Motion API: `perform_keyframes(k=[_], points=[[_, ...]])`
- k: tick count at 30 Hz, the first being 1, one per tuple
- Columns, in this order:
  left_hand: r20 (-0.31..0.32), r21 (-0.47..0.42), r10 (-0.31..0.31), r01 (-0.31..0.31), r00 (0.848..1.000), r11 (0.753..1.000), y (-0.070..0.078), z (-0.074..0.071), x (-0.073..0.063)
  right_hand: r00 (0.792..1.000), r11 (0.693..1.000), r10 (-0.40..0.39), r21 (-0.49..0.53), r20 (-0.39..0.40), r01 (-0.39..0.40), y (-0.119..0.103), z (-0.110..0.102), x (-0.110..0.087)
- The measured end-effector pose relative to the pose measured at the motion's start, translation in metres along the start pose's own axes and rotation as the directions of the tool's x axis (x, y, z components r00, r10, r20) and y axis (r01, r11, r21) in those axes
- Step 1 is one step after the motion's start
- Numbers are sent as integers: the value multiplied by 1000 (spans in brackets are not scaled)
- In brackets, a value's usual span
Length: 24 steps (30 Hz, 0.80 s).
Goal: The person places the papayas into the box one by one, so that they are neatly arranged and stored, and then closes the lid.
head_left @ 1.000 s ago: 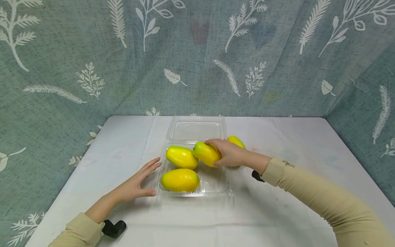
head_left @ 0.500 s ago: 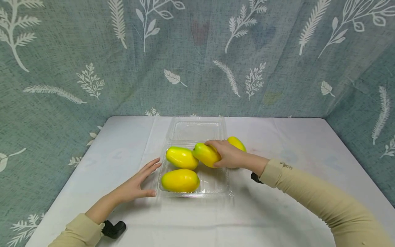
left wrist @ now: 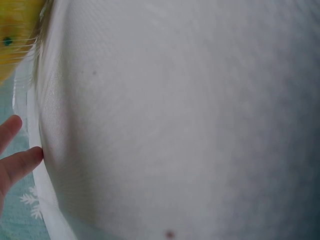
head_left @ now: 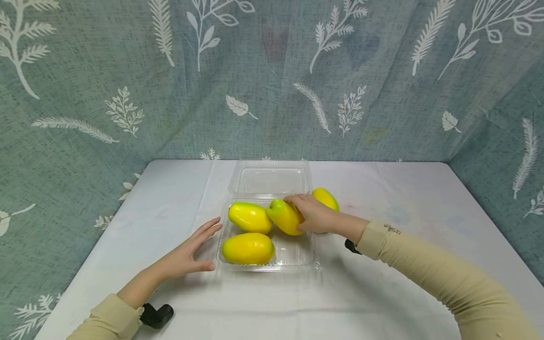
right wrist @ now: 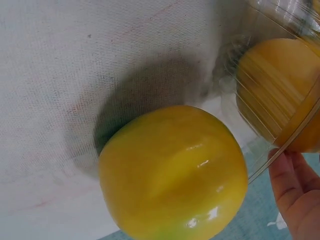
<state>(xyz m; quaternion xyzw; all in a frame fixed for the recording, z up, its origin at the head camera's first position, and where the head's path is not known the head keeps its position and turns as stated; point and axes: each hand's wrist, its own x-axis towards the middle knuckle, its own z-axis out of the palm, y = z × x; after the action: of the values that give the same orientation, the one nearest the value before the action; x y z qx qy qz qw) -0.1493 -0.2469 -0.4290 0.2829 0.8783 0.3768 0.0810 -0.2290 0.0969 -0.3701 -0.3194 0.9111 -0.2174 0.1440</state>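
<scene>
A yellow-green mango is in my right hand, gripped by its right end with the fingers behind and the thumb in front. It is at the back right of a clear plastic clamshell box, its green tip close to another mango. A third mango lies along the box's front left. My left hand lies beside the box's left wall, fingers spread and holding nothing. In the right wrist view, the gripped mango shows through the clear wall, with fingertips at the edge.
One more mango rests on the white cloth just right of the box, partly behind my right hand; it looms large in the right wrist view. The box's lid lies folded back. A leaf-patterned curtain stands behind the table.
The gripped mango has shifted slightly down and toward me, its green tip turning a little. My right hand moved with it. The left hand has stayed in place.
</scene>
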Motion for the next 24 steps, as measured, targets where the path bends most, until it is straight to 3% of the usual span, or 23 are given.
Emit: perform_keyframes(k=[8, 15, 24], points=[[2, -3, -7, 7, 1000, 1000, 0, 0, 0, 1000, 1000, -8, -12, 6, 8, 0, -3, -1], [-1, 2, -6, 6, 1000, 1000, 1, 0, 0, 1000, 999, 28, 18, 4, -28, 3, -20, -4], [-3, 3, -6, 6, 1000, 1000, 2, 0, 0, 996, 997, 71, 47, -51, -69, 19, -37, -11]])
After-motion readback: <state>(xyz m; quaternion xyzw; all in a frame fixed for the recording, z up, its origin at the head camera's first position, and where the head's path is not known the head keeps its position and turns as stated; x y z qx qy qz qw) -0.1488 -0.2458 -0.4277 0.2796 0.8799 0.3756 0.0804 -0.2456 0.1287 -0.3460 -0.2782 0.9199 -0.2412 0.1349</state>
